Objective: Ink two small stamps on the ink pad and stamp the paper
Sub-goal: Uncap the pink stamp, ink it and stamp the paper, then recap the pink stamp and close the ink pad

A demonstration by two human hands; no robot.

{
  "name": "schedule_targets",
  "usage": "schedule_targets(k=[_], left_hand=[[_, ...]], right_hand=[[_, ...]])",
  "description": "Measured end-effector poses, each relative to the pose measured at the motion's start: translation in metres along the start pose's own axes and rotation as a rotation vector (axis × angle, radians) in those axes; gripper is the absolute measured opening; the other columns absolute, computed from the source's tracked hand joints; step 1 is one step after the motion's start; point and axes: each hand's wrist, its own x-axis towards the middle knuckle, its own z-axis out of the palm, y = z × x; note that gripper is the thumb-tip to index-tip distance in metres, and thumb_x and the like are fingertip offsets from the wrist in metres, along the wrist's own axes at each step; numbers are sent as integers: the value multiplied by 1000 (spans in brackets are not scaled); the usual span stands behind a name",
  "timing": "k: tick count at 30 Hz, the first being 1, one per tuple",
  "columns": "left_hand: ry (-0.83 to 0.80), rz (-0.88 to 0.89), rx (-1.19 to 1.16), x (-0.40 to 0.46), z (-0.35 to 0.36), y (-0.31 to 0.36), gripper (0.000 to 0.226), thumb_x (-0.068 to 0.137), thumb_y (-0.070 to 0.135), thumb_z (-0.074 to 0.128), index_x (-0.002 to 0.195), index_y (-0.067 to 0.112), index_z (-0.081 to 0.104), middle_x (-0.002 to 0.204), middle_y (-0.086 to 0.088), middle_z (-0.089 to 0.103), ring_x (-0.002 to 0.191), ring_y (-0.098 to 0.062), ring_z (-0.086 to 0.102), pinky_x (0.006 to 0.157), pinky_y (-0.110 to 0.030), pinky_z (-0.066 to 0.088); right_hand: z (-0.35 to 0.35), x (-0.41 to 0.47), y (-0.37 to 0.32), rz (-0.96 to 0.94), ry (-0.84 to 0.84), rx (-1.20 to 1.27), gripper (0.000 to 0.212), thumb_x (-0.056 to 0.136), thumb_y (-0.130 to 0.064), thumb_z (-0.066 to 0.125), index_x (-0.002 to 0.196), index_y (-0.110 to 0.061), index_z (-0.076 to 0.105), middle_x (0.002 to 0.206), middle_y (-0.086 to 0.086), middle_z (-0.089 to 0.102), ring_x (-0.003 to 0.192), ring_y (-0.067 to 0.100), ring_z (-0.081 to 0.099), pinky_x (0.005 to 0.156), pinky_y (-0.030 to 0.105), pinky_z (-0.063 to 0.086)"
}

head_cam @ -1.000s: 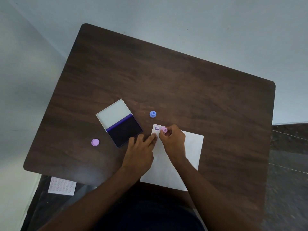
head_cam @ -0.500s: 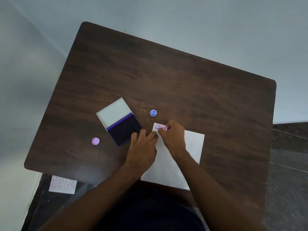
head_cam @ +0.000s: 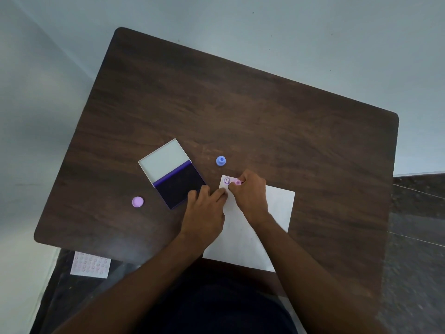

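Observation:
A white paper (head_cam: 279, 206) lies on the dark wooden table (head_cam: 240, 112), with a purple smiley print (head_cam: 226, 181) in its far left corner. My right hand (head_cam: 250, 194) pinches a small pink stamp (head_cam: 238, 182), pressed down on the paper just right of the print. My left hand (head_cam: 204, 208) lies flat, fingertips on the paper's left edge, holding nothing. The open ink pad (head_cam: 179, 186), its white lid (head_cam: 163, 159) folded back, sits left of my hands. A blue stamp (head_cam: 220, 161) stands upright beyond the paper.
A round pink cap (head_cam: 137, 202) lies left of the ink pad. A sheet with rows of pink stamped marks (head_cam: 90, 265) lies on the dark floor below the table's near left edge. A pale wall surrounds the table's far side.
My right hand has shifted the pink stamp slightly and holds it down beside the smiley print. My left hand has slid a little forward along the paper's edge.

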Motion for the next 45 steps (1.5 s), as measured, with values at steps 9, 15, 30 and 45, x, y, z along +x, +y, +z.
schedule_targets(k=[9,15,30,45], left_hand=[[-20,3,-17,-2,0,1,47,82,43,68,124,25,60,121,0,67,102,-24,59,90,-39,45],[-50,11,-20,2,-3,1,42,88,40,60,126,25,55,126,1,62,109,-22,52,93,-39,39],[28,10,-226,12,-12,1,32,78,28,78,102,8,72,98,-10,74,84,-25,67,77,-36,52],[407,-767,-700,-77,-11,-93,15,90,26,65,105,27,62,101,8,58,92,-8,57,85,-27,50]], right_hand=[[-6,-2,-7,4,-21,-20,27,77,-29,76,77,-16,53,75,-2,56,62,11,50,56,19,34],[-37,-3,6,118,105,357,18,66,-24,77,60,-12,65,59,1,67,54,16,62,54,30,51],[-36,-31,7,206,-78,767,9,74,-19,79,71,-11,77,69,13,73,54,22,63,59,31,59],[-2,-66,-40,151,-473,894,16,86,-12,66,98,-5,73,88,17,74,78,31,71,69,33,60]])
